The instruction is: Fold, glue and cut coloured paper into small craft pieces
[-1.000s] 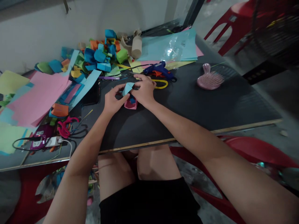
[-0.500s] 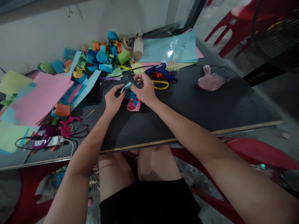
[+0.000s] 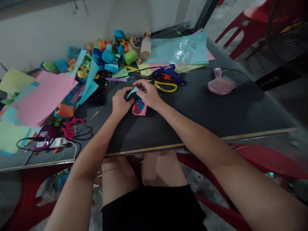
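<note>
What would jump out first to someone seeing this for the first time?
Probably the heap of bright folded paper along the wall, at the back left of the dark table. Then the light-blue paper in the grip of the left hand and right hand, with a small pink paper piece beside it. Off to the right, a pink hairbrush lies on the table.

Wall (image 3: 60, 29), 10 o'clock: dim, flat grey, faintly shaded.
Plastic film (image 3: 181, 53), 1 o'clock: glaring white, brightest patch of all.
Fan (image 3: 286, 41), 2 o'clock: sunk in gloom, wire detail murky.
Tabletop (image 3: 204, 109), 3 o'clock: dark overall, smeared toward the outer edge.
Right forearm (image 3: 240, 173), 4 o'clock: swollen by wide-angle stretch.
Shorts (image 3: 151, 208), 6 o'clock: nearly black, folds barely readable.
Left hand (image 3: 121, 102) and right hand (image 3: 149, 95), 11 o'clock from centre: slightly soft, darkened beneath the fingers.
</note>
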A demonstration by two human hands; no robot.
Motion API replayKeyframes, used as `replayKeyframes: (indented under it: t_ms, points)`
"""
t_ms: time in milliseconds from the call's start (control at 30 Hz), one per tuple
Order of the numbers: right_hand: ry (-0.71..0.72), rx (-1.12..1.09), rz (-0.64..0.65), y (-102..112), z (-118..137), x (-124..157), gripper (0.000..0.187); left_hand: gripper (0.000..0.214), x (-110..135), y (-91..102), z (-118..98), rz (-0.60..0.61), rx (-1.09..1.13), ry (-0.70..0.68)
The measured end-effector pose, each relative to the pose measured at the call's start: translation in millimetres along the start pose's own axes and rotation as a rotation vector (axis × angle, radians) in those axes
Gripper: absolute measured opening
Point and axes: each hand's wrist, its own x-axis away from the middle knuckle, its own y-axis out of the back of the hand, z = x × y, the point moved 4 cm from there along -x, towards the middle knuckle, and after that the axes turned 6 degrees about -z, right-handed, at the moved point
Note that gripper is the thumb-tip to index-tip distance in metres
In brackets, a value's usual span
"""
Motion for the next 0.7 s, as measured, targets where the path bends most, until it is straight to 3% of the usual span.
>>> replayKeyframes:
  t_ms: [700]
  points:
    - [0.044,-0.064,0.053,4.2,-6.7,-3.1,0.029,0.028,-3.8,-2.7,6.2,-0.048,0.094,0.142]
